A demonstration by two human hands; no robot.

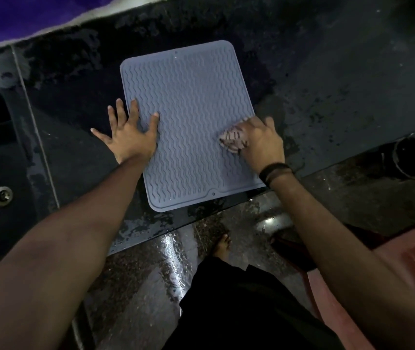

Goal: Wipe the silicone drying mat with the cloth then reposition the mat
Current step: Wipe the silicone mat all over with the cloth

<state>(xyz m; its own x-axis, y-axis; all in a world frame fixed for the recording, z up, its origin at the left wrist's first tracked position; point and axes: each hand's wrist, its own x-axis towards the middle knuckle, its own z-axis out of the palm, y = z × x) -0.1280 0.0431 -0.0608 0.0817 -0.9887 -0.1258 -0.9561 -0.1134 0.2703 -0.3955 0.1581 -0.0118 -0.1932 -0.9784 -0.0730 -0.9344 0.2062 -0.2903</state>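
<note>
a dark stone counter [327, 97] with wet patches is stretching across the view, and a shiny wet speckled floor [151, 274] is showing below its front edge. a strip of purple wall [12, 16] is showing at the top left. a flat blue-grey silicone drying mat with wavy ridges [191, 117] is lying on the counter, and its near corner is sitting right at the counter's front edge. the left hand [128, 137] is lying flat with its fingers spread out straight, pressing on the mat's left edge, half on the mat and half on the counter. the right hand [259, 140] is curling its fingers around a small bunched pinkish cloth with dark stripes [234, 138] and is pressing it on the mat's right side. a dark band [274, 170] is sitting on the right wrist. a dark sink with a round metal drain [2, 195] is lying to the left, well apart from the mat. a round dark hole [413, 157] is showing to the right. the person's bare foot [221, 245] is standing on the floor, and a reddish plastic thing [403, 274] is sitting at the lower right.
</note>
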